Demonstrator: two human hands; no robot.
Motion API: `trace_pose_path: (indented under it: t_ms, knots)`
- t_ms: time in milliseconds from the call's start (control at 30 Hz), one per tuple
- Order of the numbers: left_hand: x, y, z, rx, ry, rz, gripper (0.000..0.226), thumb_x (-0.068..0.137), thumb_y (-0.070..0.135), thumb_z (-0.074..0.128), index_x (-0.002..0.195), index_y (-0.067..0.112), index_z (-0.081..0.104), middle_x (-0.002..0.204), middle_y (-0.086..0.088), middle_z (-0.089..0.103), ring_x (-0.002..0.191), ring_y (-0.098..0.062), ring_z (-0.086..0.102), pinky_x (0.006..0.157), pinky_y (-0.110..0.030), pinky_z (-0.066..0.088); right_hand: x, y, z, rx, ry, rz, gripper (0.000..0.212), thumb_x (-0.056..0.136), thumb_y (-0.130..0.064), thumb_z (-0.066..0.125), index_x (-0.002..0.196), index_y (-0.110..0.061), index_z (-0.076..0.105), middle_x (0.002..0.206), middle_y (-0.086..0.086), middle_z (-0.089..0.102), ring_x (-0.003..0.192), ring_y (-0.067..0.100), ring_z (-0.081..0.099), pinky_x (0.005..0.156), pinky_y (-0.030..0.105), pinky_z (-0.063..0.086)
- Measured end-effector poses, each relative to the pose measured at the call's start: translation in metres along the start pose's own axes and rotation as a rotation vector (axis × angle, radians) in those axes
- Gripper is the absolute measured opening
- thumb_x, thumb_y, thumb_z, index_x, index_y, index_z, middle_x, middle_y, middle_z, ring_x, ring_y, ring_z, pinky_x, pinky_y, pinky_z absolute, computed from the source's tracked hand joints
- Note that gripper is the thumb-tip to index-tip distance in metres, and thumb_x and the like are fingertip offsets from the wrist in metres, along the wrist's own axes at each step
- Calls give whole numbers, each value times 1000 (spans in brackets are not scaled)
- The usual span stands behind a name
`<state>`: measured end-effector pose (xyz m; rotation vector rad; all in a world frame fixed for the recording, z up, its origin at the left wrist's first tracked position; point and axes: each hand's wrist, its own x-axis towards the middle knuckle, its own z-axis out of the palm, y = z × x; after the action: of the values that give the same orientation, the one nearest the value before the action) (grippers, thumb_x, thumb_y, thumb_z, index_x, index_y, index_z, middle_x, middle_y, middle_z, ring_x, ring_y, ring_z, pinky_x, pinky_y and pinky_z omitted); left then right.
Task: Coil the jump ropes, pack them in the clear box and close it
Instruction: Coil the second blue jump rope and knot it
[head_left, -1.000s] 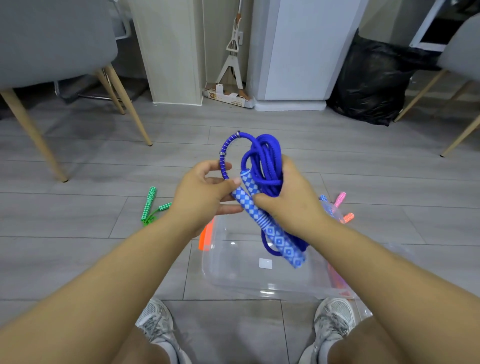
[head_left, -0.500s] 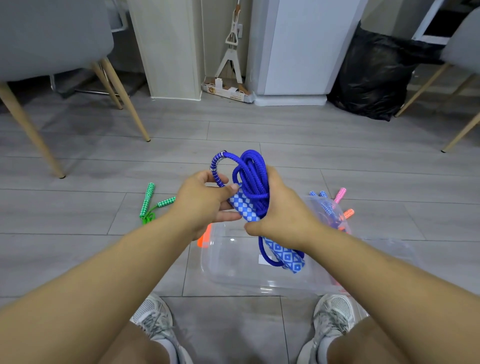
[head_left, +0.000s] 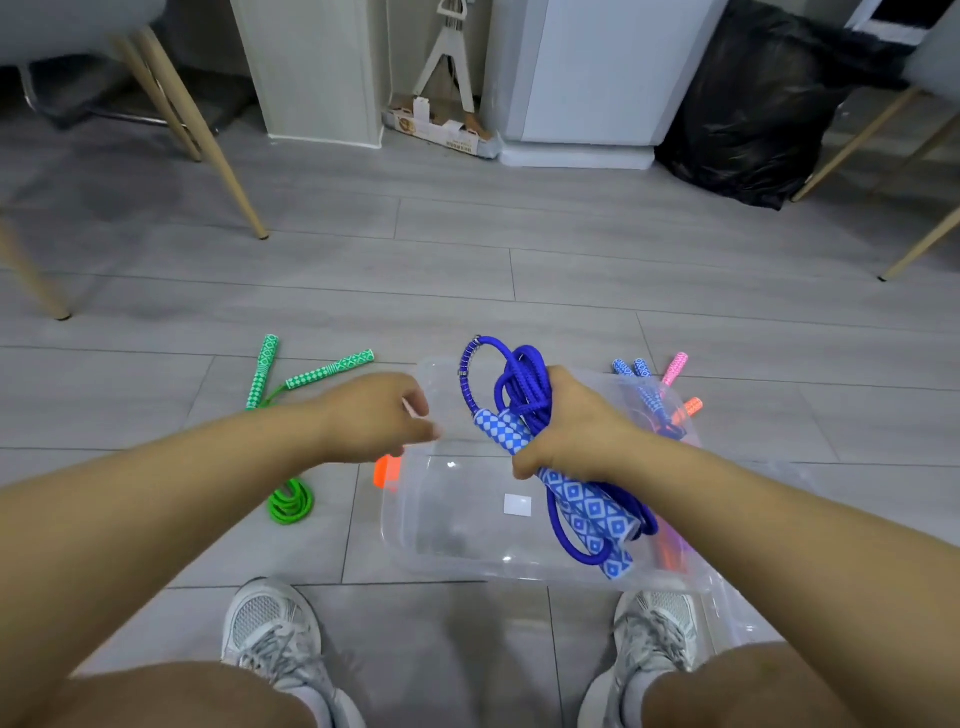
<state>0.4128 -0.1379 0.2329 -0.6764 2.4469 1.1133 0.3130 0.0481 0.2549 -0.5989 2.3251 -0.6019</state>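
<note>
The left hand (head_left: 374, 415) has let go of the rope (head_left: 524, 384) and is released, empty. The right hand (head_left: 576, 431) alone grasps the rope, now lower, with the box (head_left: 415, 519) under this hand.

Count, as we see it.
Hands: two, the left hand (head_left: 376, 415) and the right hand (head_left: 576, 431).
Clear box (head_left: 415, 540): one.
Ropes we can count surely: two, a blue jump rope (head_left: 522, 387) and a green jump rope (head_left: 291, 501).
The blue one's patterned handles (head_left: 587, 512): two.
Green handles (head_left: 267, 366): two.
Past the box we tally four more: two far blue handles (head_left: 623, 367), one pink handle (head_left: 675, 366), one orange handle (head_left: 693, 408).
Shoes (head_left: 270, 634): two.
Black bag (head_left: 753, 104): one.
</note>
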Motion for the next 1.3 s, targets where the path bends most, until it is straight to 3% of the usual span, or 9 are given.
trace_pose_path:
  t_ms: [67, 167, 267, 467, 700, 900, 1033, 1167, 1300]
  knots:
    - [14, -14, 3, 345, 8, 34, 36, 86, 42, 61, 114, 20, 55, 108, 3, 64, 94, -17, 57, 75, -26, 43, 16, 4, 6, 16, -46, 60, 67, 57, -16, 82, 110, -22, 41, 90, -1, 56, 71, 15, 58, 57, 27, 48]
    - [36, -32, 10, 480, -24, 55, 43, 90, 42, 56, 126, 22, 47, 122, -2, 55, 106, -20, 53, 84, -29, 43, 44, 9, 20, 33, -96, 125, 69, 55, -17, 83, 111, -19, 42, 95, 2, 58, 76, 18, 60, 61, 30, 52]
    - [58, -46, 15, 495, 30, 74, 52, 92, 39, 54, 137, 22, 35, 133, -5, 40, 113, -26, 51, 78, -29, 37, 75, 11, 40, 59, -111, 174, 68, 57, -16, 83, 111, -18, 42, 94, 2, 57, 72, 16, 57, 54, 26, 46]
    - [99, -68, 14, 268, 74, 39, 69, 93, 36, 52, 149, 19, 15, 144, -10, 30, 121, -29, 47, 96, -33, 38, 126, 32, 95, 101, -108, 264, 61, 62, -11, 77, 109, -15, 38, 83, -3, 49, 68, 15, 52, 53, 26, 41]
    - [123, -78, 22, 102, 105, 98, 60, 93, 30, 55, 145, 21, 27, 117, 0, 60, 99, -20, 57, 79, -25, 40, 172, 59, 145, 78, -22, 322, 52, 70, -8, 67, 107, -16, 32, 81, 0, 51, 72, 23, 56, 60, 31, 44]
    - [126, -84, 25, -75, 122, 114, 55, 90, 29, 60, 139, 22, 35, 102, 6, 59, 81, -15, 60, 67, -22, 40, 185, 74, 185, 66, -49, 371, 69, 81, -17, 67, 133, -11, 22, 123, 14, 41, 102, 31, 53, 82, 36, 47]
    - [126, -86, 27, -112, 128, 114, 55, 90, 29, 60, 139, 22, 34, 90, 14, 52, 75, -9, 59, 61, -11, 38, 182, 77, 188, 51, -267, 299, 61, 82, -25, 65, 132, -13, 33, 124, 10, 36, 93, 26, 51, 76, 30, 44]
    - [127, -87, 27, -137, 127, 107, 56, 89, 30, 61, 139, 25, 35, 92, 14, 55, 72, -7, 59, 62, -13, 39, 182, 87, 171, 41, -166, 243, 58, 81, -8, 64, 130, -11, 34, 122, 11, 44, 94, 24, 52, 73, 28, 41]
    - [127, -90, 29, -147, 141, 111, 56, 88, 31, 63, 137, 27, 37, 98, 12, 57, 67, -2, 56, 60, -10, 38, 184, 95, 169, -71, -220, 277, 50, 85, -15, 62, 127, -5, 36, 118, 11, 52, 94, 25, 55, 73, 29, 42]
